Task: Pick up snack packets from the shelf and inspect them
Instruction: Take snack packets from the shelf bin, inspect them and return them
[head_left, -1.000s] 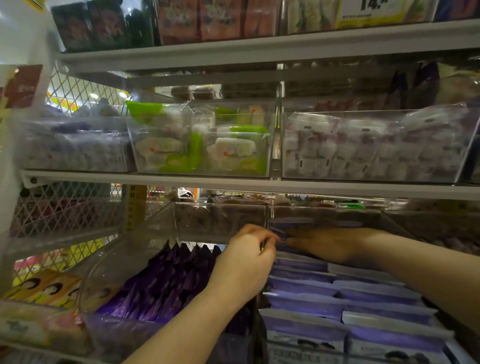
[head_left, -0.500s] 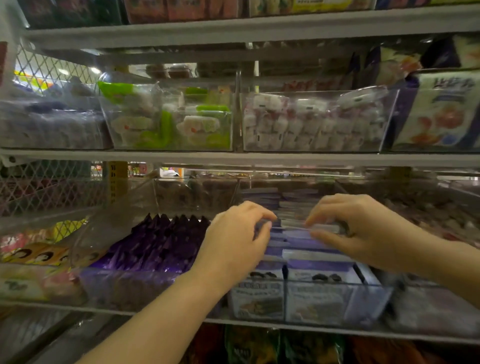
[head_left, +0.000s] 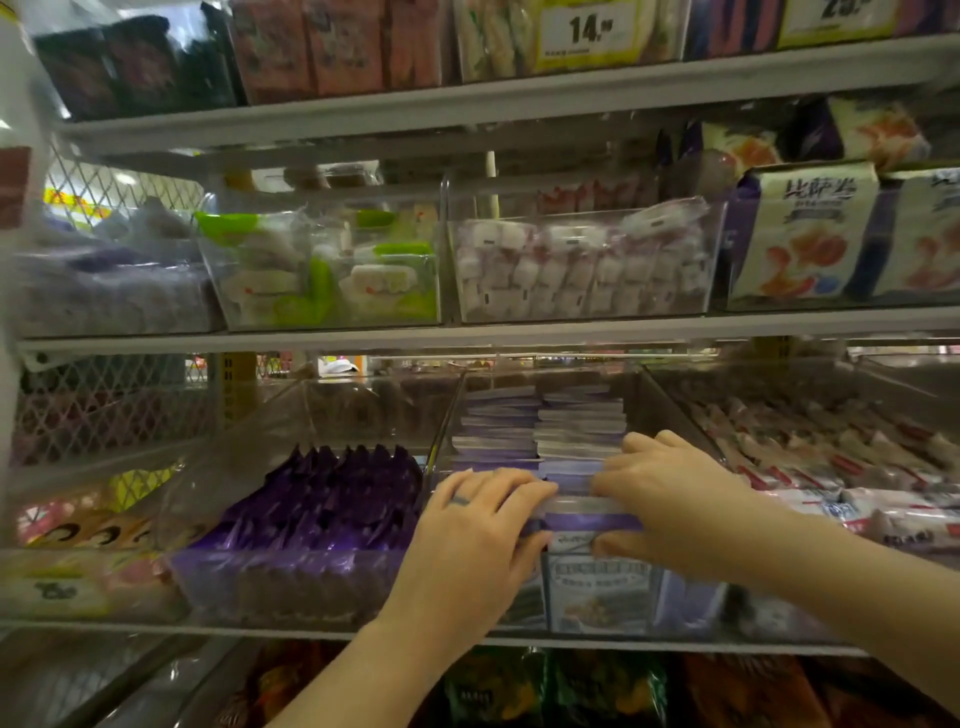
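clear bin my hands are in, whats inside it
Two rows of purple-and-white packets standing on edge. The left hand and right hand grip the front ones, hiding whatever lies under them.

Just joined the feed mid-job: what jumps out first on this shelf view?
Both hands meet at centre: the left hand and right hand pinch the front lilac packet in a clear bin. Dark purple packets stand packed just left of it, and a yellow price tag reading 14 sits top centre.
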